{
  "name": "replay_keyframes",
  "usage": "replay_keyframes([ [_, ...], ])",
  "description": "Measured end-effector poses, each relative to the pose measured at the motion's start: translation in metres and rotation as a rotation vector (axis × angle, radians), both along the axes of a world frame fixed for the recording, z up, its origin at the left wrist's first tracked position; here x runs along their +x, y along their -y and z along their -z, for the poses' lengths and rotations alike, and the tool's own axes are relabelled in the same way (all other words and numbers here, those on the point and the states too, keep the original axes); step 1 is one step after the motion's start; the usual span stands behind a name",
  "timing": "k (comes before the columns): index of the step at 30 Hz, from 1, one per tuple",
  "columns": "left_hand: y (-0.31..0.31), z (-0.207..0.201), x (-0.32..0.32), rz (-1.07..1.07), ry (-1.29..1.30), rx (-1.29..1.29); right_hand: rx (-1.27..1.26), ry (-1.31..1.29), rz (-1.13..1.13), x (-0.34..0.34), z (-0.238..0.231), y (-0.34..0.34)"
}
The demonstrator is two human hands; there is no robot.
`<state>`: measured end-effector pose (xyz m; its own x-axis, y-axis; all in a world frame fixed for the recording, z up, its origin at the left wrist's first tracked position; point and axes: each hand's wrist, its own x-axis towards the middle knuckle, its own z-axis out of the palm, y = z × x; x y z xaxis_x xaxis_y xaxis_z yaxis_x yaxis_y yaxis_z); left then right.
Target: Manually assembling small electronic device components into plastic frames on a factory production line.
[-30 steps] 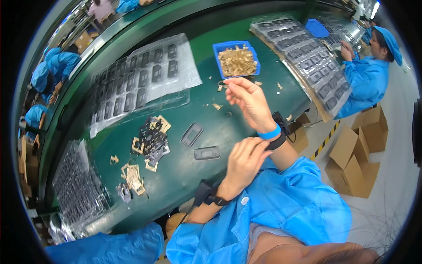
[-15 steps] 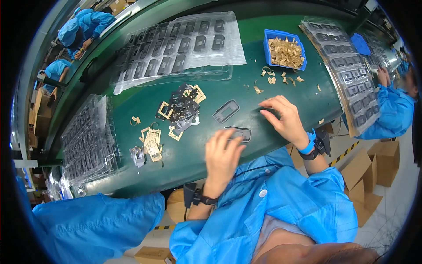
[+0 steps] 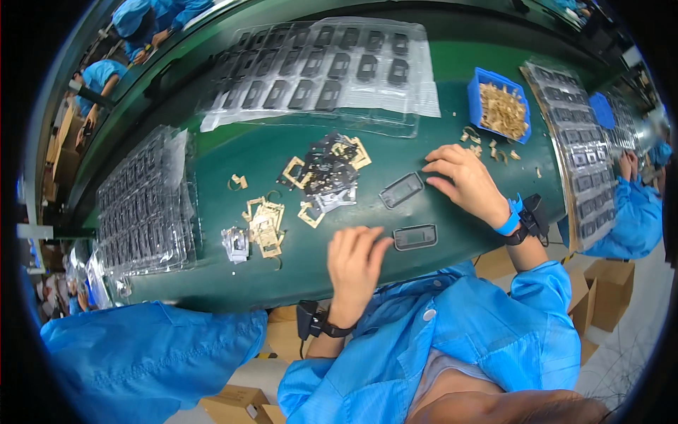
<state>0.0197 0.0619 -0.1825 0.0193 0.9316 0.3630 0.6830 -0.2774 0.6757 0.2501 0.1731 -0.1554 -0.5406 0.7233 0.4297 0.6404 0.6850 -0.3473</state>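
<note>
Fingers (image 3: 345,244) of the left hand (image 3: 351,274) are loosely spread, thumb apart, just left of the near case (image 3: 415,237), which lies on the table (image 3: 474,240), its long axis almost left to right. Beyond, the right hand (image 3: 472,189) has thumb and fingers parted; close by their tips lies the far case (image 3: 401,191), slanting, its upper-right end pointing toward them. Farther off stands the bin (image 3: 475,102).

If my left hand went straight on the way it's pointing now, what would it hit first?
Probably the pile of mostly dark parts on the green table, ahead of your left hand. Its height above the table is unclear, so it might pass over.
</note>
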Motion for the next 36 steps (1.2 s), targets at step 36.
replay_keyframes([
  [36,-0.036,0.02,0.042,0.156,-0.372,0.015,-0.433,-0.484,0.252,0.044,0.012,0.035],
])
